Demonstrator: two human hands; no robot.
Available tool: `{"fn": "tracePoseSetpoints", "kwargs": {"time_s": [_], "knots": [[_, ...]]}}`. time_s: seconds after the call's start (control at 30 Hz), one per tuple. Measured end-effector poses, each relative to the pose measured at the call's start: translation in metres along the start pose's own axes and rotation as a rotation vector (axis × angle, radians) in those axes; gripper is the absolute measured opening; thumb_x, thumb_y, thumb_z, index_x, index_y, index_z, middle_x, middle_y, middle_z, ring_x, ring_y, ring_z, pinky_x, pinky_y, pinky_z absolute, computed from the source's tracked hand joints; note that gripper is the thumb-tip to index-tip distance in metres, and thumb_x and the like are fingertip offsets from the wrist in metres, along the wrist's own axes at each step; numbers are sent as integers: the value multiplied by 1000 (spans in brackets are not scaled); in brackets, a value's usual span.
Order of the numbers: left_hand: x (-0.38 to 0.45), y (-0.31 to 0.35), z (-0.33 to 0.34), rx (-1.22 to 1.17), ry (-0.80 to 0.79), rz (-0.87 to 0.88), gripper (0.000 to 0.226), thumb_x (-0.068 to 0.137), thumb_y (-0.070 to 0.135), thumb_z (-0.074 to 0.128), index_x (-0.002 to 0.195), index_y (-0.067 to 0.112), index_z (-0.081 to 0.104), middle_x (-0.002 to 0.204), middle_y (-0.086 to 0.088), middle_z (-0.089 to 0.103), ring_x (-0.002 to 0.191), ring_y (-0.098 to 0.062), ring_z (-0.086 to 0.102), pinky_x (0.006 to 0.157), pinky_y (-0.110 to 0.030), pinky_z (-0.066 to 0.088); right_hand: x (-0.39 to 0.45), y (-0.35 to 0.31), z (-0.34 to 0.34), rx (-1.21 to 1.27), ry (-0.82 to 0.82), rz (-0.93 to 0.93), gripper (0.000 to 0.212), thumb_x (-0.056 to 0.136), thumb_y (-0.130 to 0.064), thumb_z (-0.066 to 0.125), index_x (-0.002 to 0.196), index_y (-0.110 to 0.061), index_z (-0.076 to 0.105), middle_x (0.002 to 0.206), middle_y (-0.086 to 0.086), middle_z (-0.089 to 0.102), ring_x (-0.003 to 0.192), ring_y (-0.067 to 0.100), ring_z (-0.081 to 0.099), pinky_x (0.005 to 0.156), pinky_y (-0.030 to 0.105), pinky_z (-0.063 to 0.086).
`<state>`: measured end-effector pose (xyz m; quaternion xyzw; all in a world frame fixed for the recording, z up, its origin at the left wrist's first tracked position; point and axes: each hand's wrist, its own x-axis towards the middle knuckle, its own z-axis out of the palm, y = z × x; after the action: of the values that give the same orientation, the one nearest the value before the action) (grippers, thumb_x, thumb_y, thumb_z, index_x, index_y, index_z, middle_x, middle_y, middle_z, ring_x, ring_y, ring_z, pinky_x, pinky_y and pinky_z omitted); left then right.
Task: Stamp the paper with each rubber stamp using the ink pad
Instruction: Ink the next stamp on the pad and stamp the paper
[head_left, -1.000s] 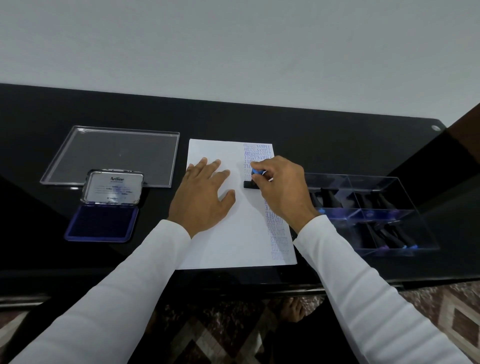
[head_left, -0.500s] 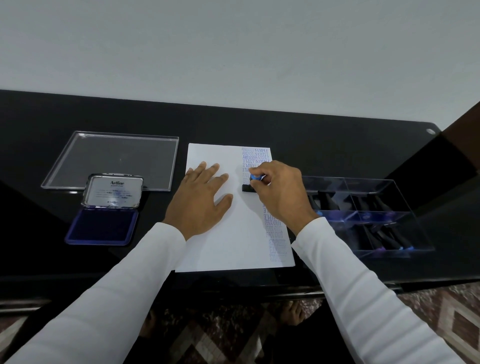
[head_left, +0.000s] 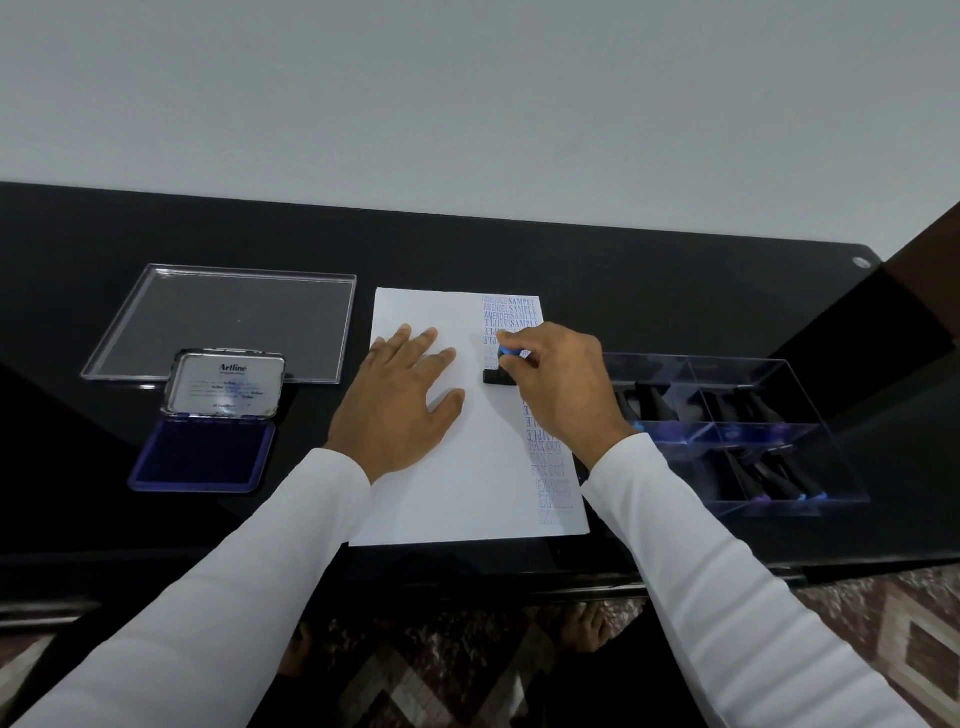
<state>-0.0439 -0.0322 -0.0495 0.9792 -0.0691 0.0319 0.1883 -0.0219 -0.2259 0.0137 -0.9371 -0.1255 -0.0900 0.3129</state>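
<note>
Pressing onto the paper (head_left: 457, 483), the small, rigid rubber stamp (head_left: 500, 375) is pinched at its blue knob by the right hand (head_left: 558, 389); the light, slippery sheet is pinned flat under the open-fingered left hand (head_left: 402, 400).

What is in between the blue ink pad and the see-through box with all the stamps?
In the head view, the white paper lies between the ink pad and the stamp box, with the left hand flat on it and the right hand holding a stamp.
</note>
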Motion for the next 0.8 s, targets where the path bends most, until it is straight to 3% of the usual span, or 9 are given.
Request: {"fn": "tracePoseSetpoints", "kwargs": {"time_s": [0.27,0.43,0.63,0.73,0.8], "knots": [[-1,0,0,-15,13,11,60,102,59,39,155,31,38,168,5,20,157,-19,7,123,-35,-1,0,4,3,4,12,-5,12,87,-13,74,98,-12,77,101,-3,72,76,6,62,75,10,48],[-1,-1,0,-9,18,8,60,101,59,39,155,31,38,168,5,20,157,-18,7,121,-33,-3,1,4,4,3,14,-9,10,87,-13,73,96,-13,76,98,-2,72,79,11,65,79,22,56],[-1,0,0,-5,12,3,61,102,60,39,155,32,37,168,5,19,157,-19,7,120,-33,-4,3,2,2,-13,-22,28,26,92,-17,70,117,-16,73,116,0,70,92,11,64,87,19,50],[-1,0,0,-8,9,5,61,102,60,38,155,32,37,168,5,19,157,-18,6,123,-34,-2,3,1,1,2,-29,36,28,93,-18,69,120,-16,71,119,1,69,96,13,64,91,28,55],[-1,0,-1,-7,3,0,61,102,60,38,156,32,35,168,6,18,157,-18,6,121,-33,-4,2,1,1,1,-24,39,27,92,-18,70,119,-16,72,119,0,69,95,11,64,91,25,53]]}}
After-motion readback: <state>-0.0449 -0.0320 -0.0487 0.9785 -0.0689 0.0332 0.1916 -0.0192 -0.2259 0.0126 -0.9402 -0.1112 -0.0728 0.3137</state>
